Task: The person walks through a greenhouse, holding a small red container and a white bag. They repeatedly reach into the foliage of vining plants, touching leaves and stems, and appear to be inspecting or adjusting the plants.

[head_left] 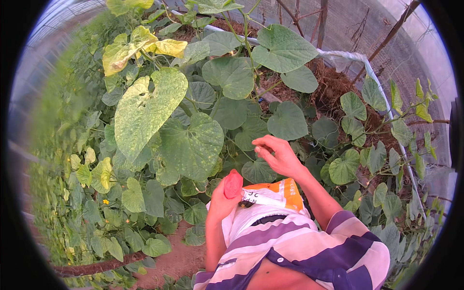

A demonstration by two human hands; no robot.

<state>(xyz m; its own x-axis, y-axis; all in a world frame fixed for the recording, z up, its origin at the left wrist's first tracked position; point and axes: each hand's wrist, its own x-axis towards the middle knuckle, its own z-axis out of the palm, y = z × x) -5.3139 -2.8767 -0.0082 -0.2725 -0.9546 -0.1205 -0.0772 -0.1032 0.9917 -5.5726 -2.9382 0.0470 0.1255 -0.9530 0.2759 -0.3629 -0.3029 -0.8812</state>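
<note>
My left hand (221, 203) is closed around a small pinkish-red translucent object (233, 184), perhaps a cup or plastic pouch, held upright before my waist. Higher and to the right, my right hand (278, 155) is raised over the vine leaves with its fingers curled and the thumb close to the index finger. Whether something tiny sits between those fingertips cannot be made out. Just beyond them hangs a broad green leaf (288, 121), and a lower leaf (259, 171) lies beneath the hand. A white and orange printed sack (270, 197) bearing writing covers my waist.
Dense cucumber-like vines surround me, with large yellowing leaves (150, 108) at upper left. A white wrapped pipe (377, 83) bends along the right side. Behind it are brown dried roots (331, 87) and a plastic greenhouse wall (409, 54). Bare soil (179, 250) shows at lower left.
</note>
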